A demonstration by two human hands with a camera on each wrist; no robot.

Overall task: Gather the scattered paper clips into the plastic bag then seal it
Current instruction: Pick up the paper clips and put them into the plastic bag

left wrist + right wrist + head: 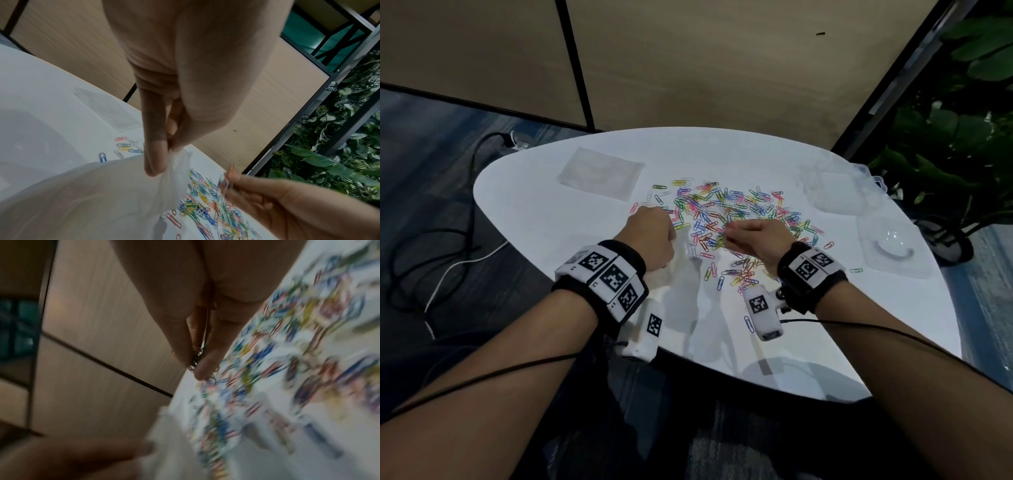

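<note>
Several coloured paper clips (726, 210) lie scattered over the middle of the white table (825, 322). My left hand (654, 236) pinches the top edge of a clear plastic bag (681, 274), which hangs below it near the table's front; in the left wrist view the thumb and finger of that left hand (164, 152) squeeze the bag (107, 194) rim. My right hand (753, 236) hovers over the pile and pinches a small bunch of clips (227, 180) between its fingertips (203, 368), just right of the bag's mouth.
A flat stack of clear bags (601, 173) lies at the table's back left. Clear plastic containers (835, 195) and a lidded tray (893, 245) sit at the right. Potted plants (955, 154) stand beyond the right edge. Cables (431, 246) run across the floor at left.
</note>
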